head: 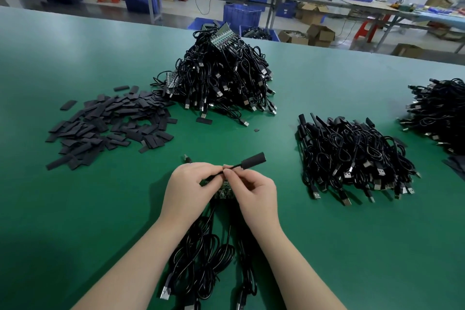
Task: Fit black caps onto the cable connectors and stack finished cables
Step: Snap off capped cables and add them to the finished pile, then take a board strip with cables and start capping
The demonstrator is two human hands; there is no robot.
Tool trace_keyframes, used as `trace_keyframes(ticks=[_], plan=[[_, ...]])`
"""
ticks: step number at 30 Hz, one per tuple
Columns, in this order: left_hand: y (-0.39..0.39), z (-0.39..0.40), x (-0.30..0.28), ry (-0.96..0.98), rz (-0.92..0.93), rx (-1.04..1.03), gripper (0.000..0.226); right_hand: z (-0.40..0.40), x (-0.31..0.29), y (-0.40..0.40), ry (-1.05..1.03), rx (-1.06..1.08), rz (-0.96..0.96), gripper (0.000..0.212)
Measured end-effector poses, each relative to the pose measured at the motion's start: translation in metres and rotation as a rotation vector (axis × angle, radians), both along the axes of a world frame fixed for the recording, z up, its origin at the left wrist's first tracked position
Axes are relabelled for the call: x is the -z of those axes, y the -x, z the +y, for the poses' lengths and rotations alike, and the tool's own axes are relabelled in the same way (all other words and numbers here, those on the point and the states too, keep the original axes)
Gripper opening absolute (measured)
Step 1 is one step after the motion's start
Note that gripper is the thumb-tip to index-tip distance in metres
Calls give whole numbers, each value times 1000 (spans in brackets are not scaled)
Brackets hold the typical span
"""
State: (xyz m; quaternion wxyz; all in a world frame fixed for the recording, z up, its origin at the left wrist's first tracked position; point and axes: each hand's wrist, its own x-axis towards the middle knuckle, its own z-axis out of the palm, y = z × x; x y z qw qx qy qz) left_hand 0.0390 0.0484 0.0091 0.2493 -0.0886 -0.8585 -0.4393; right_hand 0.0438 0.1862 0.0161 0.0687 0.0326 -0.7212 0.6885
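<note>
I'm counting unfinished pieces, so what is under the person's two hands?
Under the left hand and right hand lies a small green circuit board with black cables trailing toward the viewer. The hands cover most of the board.

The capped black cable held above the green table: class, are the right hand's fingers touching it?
Touching. The head view shows the right hand pinching the thin black cable just behind its black cap.

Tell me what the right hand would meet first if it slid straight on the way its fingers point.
The right hand points up-left, fingertips already at the left hand on the thin cable. It would likely meet that hand's fingertips first.
</note>
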Motion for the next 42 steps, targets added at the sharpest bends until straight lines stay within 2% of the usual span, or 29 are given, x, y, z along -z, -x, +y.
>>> trace_keyframes(ticks=[2, 6, 9, 11, 13, 17, 19, 20, 22, 24, 26, 29, 31, 32, 33, 35, 37, 40, 42], plan=[[0, 0, 0, 1, 27, -5, 28, 1, -3, 2, 33, 11, 20, 18], [-2, -2, -2, -71, -48, 7, 64, 15, -22, 13, 305, 57, -2, 9], [-3, -2, -1, -88, -75, 28, 59, 44, -50, 28, 537, 122, 30, 17], [-2, -1, 1, -89, -99, -5, 54, 73, -73, 39, 536, 214, 84, 12], [-2, 0, 4, -91, -121, -23, 51, 106, -96, 49, 313, 394, 83, 8], [0, 2, 5, -84, -154, -27, 46, 171, -123, 80, -541, 678, 35, 27], [0, 2, 4, -87, -175, -33, 43, 194, -119, 96, -961, 702, -83, 34], [0, 2, 4, -90, -182, -37, 43, 200, -114, 102, -1103, 663, -191, 39], [0, 1, 4, -91, -191, -40, 42, 206, -100, 110, -1250, 506, -429, 50], [1, 1, 4, -72, -200, -36, 42, 205, -87, 113, -1307, 360, -540, 57], [1, 1, 6, -43, -217, -40, 42, 200, -78, 110, -1419, 423, -490, 56], [4, 0, 7, 52, -240, -70, 40, 173, -77, 95, -1608, 683, -193, 47], [6, 1, 7, 191, -252, -90, 30, 141, -75, 79, -1591, 647, 36, 42], [6, 1, 8, 258, -260, -98, 26, 122, -73, 70, -1505, 523, 91, 42], [6, 2, 8, 309, -268, -105, 24, 102, -70, 60, -1368, 354, 87, 43], [6, 3, 10, 370, -289, -106, 21, 63, -57, 40, -1128, 1, -86, 49], [7, 2, 11, 391, -296, -101, 16, 35, -37, 27, -1067, -221, -193, 49], [9, 0, 10, 282, -267, -44, 10, 16, -15, 21, -968, -168, -140, 30], [7, -3, 7, 48, -264, 7, 5, 12, -10, 22, -710, -70, -117, 13]])
